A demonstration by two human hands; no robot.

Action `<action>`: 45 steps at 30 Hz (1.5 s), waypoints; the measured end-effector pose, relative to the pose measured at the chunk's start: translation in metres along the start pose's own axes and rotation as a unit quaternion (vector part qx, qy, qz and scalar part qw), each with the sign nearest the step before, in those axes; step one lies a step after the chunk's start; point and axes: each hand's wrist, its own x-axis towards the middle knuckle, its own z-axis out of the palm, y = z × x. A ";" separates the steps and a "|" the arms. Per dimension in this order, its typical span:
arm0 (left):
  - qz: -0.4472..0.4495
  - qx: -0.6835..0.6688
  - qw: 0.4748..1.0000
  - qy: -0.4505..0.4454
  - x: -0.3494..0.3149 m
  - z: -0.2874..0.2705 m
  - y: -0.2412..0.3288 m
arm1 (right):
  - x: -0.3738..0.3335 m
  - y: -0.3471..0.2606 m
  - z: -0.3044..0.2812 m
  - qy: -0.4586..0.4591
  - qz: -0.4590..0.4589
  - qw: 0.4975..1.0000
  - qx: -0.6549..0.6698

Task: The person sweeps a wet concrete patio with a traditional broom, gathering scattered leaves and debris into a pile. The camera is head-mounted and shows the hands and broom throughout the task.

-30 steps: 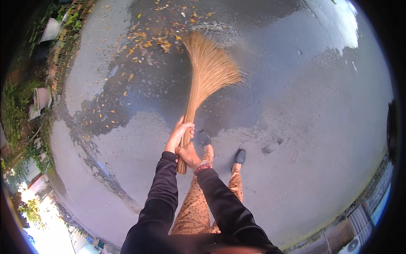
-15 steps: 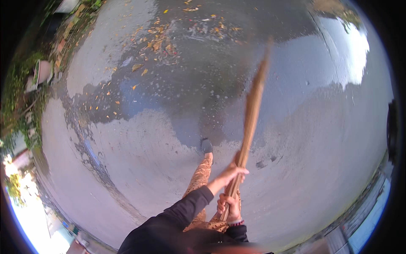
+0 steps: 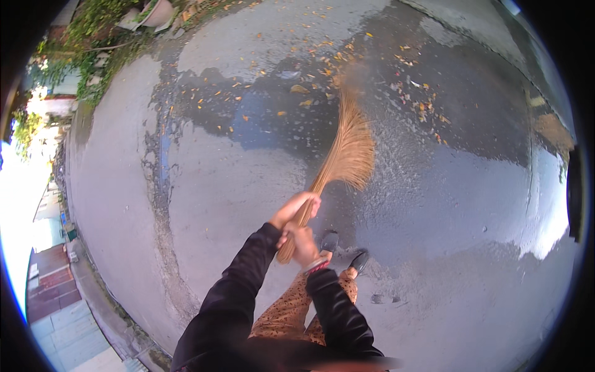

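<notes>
Both my hands grip a straw broom [image 3: 347, 149] by its bound handle, in front of my legs. My left hand [image 3: 292, 209] holds higher on the handle, and my right hand [image 3: 304, 243] clasps the handle's end just below it. The broom's fanned bristles reach forward over the wet dark pavement [image 3: 434, 186]. Yellow fallen leaves [image 3: 297, 87] lie scattered on the damp ground beyond the bristles. My feet in dark shoes [image 3: 344, 251] stand right under my hands.
A dry pale strip of concrete [image 3: 118, 186] runs along the left, edged by a crack and a kerb. Plants and a pot [image 3: 155, 12] sit at the top left. More leaves [image 3: 427, 105] lie to the upper right.
The broom has swung from the raised position at my right back to the front, bristles down on the pavement again. My hands moved left and forward with it.
</notes>
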 end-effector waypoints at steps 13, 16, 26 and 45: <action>0.052 0.041 0.979 -0.192 0.004 0.301 -0.197 | -0.279 -0.045 -0.211 0.027 -0.166 0.981 0.096; -0.136 0.058 0.961 -0.235 0.043 0.380 -0.232 | -0.309 -0.086 -0.221 0.203 -0.215 0.946 0.132; -0.077 0.051 0.974 -0.209 0.193 0.350 -0.091 | -0.131 -0.270 -0.219 0.252 -0.107 0.962 -0.001; -0.075 0.103 0.989 -0.077 0.161 0.530 -0.123 | -0.297 -0.316 -0.272 0.214 -0.234 0.948 0.032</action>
